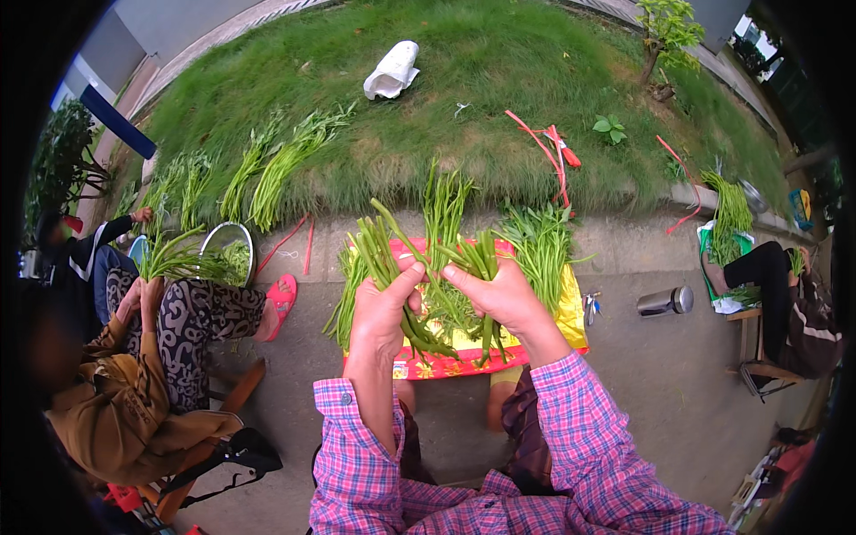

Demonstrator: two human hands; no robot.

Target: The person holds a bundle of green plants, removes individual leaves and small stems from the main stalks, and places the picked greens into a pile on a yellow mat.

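Note:
In the head view my left hand grips a bunch of green vegetable stems, their upper ends leaning left. Close beside it, my right hand holds a second bunch of green stems. The two thumbs nearly meet, with a stem passing between them. Below both hands a red and yellow plastic sack is spread on the pavement. Stem bundles lie on or against the sack: one at its left, one at its far middle, and a leafy one at its right. Loose greens lie behind my hands.
A person sits at left holding stems, near a metal bowl of greens. More bundles rest on the grass edge. Keys and a steel flask lie at right, before another seated person. Red straps and a white sack lie beyond.

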